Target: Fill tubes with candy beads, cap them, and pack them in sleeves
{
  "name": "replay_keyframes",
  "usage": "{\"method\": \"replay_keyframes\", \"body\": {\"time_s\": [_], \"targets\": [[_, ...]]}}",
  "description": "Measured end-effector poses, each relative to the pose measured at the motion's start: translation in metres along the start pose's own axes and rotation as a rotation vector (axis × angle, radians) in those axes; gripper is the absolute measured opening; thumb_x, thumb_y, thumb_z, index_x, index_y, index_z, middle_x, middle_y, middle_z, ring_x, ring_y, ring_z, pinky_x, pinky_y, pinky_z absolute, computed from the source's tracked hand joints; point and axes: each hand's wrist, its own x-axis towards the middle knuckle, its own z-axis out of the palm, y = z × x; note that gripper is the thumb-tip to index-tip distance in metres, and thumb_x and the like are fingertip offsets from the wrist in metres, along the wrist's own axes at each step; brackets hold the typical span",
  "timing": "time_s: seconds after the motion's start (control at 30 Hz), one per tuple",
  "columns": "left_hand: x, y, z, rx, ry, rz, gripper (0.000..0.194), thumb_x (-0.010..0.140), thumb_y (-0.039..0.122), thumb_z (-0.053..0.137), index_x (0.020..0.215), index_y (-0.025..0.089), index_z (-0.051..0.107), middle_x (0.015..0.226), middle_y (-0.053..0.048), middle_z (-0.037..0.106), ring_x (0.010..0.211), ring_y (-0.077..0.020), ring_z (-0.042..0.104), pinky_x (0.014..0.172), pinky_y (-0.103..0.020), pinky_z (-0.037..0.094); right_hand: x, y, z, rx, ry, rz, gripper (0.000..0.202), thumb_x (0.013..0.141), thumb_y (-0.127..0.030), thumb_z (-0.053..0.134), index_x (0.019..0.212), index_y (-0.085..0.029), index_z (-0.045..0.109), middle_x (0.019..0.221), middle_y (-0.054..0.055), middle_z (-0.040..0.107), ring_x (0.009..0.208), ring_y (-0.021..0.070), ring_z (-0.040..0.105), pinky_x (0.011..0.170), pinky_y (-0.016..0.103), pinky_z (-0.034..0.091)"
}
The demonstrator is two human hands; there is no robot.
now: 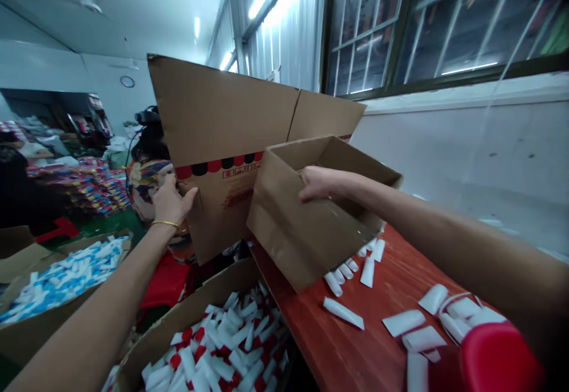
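So the left hand [173, 202] gripped the big carton [222, 113] by its edge and the right hand [320, 182] clutched the tilted box [293, 220]'s rim, probably steadying both, fingers kinda hidden though.

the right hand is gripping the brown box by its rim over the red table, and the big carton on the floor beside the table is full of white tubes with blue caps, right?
Not quite: the head view shows red caps on the white tubes in the carton beside the table.
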Motion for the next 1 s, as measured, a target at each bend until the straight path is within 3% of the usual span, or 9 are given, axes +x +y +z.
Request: {"method": "replay_keyframes", "body": {"time_s": [0.13, 0.23, 0.37, 0.47, 0.57, 0.67, 0.77, 0.87, 1.0], "targets": [[0.004, -0.006, 0.005, -0.007, 0.020, 0.042, 0.044, 0.068, 0.045, 0.050, 0.101, 0.015, 0.048, 0.085, -0.011, 0.060, 0.086, -0.0344, 0.057, 0.071, -0.044, 0.045, 0.054, -0.021, 0.001, -0.008, 0.029, -0.061, 0.019, 0.060, -0.020, 0.067, 0.074, -0.007, 0.065, 0.073, 0.008, 0.064, 0.063, 0.0186, 0.061, 0.053, 0.024, 0.046], [0.007, -0.010, 0.007, -0.041, 0.006, 0.032, 0.045, 0.067, 0.045, 0.049, 0.101, 0.015, 0.047, 0.081, -0.010, 0.058, 0.084, -0.0347, 0.057, 0.069, -0.047, 0.044, 0.078, -0.028, 0.008, -0.001, 0.135, -0.092, 0.029, 0.065, -0.026, 0.065, 0.085, -0.006, 0.065, 0.086, 0.012, 0.064, 0.079, 0.0231, 0.062, 0.069, 0.031, 0.048], [0.007, -0.009, 0.009, -0.080, 0.014, -0.016, 0.043, 0.065, 0.046, 0.050, 0.097, 0.017, 0.047, 0.078, -0.009, 0.057, 0.086, -0.0374, 0.056, 0.068, -0.049, 0.043, 0.079, -0.025, 0.009, 0.035, 0.275, -0.103, 0.049, 0.082, -0.049, 0.046, 0.097, -0.005, 0.060, 0.101, 0.017, 0.060, 0.099, 0.0285, 0.056, 0.084, 0.042, 0.043], [0.002, -0.008, 0.013, -0.135, 0.027, -0.020, 0.042, 0.067, 0.046, 0.048, 0.099, 0.019, 0.046, 0.083, -0.009, 0.058, 0.093, -0.0401, 0.055, 0.069, -0.052, 0.043, 0.062, -0.012, 0.001, 0.130, 0.310, -0.085, 0.066, 0.088, -0.060, 0.025, 0.095, -0.005, 0.060, 0.095, 0.015, 0.061, 0.093, 0.0264, 0.059, 0.085, 0.044, 0.042], [-0.005, -0.011, 0.022, -0.183, 0.024, -0.037, 0.046, 0.068, 0.048, 0.049, 0.104, 0.020, 0.046, 0.096, -0.009, 0.060, 0.101, -0.0418, 0.053, 0.074, -0.057, 0.043, 0.032, 0.015, -0.004, 0.219, 0.348, -0.041, 0.068, 0.090, -0.059, 0.019, 0.093, -0.005, 0.060, 0.084, 0.009, 0.062, 0.082, 0.0195, 0.061, 0.086, 0.041, 0.041], [-0.014, -0.013, 0.031, -0.192, 0.027, -0.086, 0.065, 0.064, 0.047, 0.057, 0.118, 0.016, 0.040, 0.112, -0.012, 0.057, 0.104, -0.0425, 0.052, 0.079, -0.062, 0.043, -0.013, 0.049, 0.004, 0.185, 0.480, -0.015, 0.059, 0.092, -0.052, 0.023, 0.091, -0.007, 0.061, 0.085, 0.005, 0.062, 0.087, 0.0176, 0.059, 0.087, 0.036, 0.039], [-0.034, -0.003, 0.031, -0.175, 0.182, 0.048, 0.088, 0.071, 0.054, 0.052, 0.136, 0.010, 0.012, 0.138, -0.022, 0.030, 0.123, -0.0467, 0.029, 0.085, -0.068, 0.033, -0.075, 0.081, 0.024, 0.108, 0.520, 0.048, 0.052, 0.092, -0.047, 0.025, 0.091, -0.012, 0.063, 0.084, 0.002, 0.063, 0.084, 0.0161, 0.059, 0.078, 0.029, 0.040], [-0.071, 0.033, 0.023, -0.148, 0.302, 0.341, 0.086, 0.078, 0.057, 0.041, 0.139, 0.013, -0.003, 0.147, -0.021, 0.004, 0.132, -0.0409, 0.005, 0.092, -0.068, 0.021, -0.139, 0.109, 0.054, 0.028, 0.558, 0.236, 0.046, 0.089, -0.050, 0.031, 0.097, -0.018, 0.063, 0.082, 0.003, 0.065, 0.078, 0.0184, 0.061, 0.069, 0.031, 0.042], [-0.125, 0.114, 0.022, -0.193, 0.197, 0.750, 0.097, 0.064, 0.067, 0.051, 0.139, 0.020, 0.010, 0.147, -0.016, 0.014, 0.133, -0.0379, 0.012, 0.103, -0.063, 0.014, -0.214, 0.141, 0.104, 0.185, 0.388, 0.397, 0.042, 0.078, -0.057, 0.041, 0.091, -0.026, 0.067, 0.085, 0.008, 0.069, 0.072, 0.0237, 0.063, 0.062, 0.038, 0.045]]}}
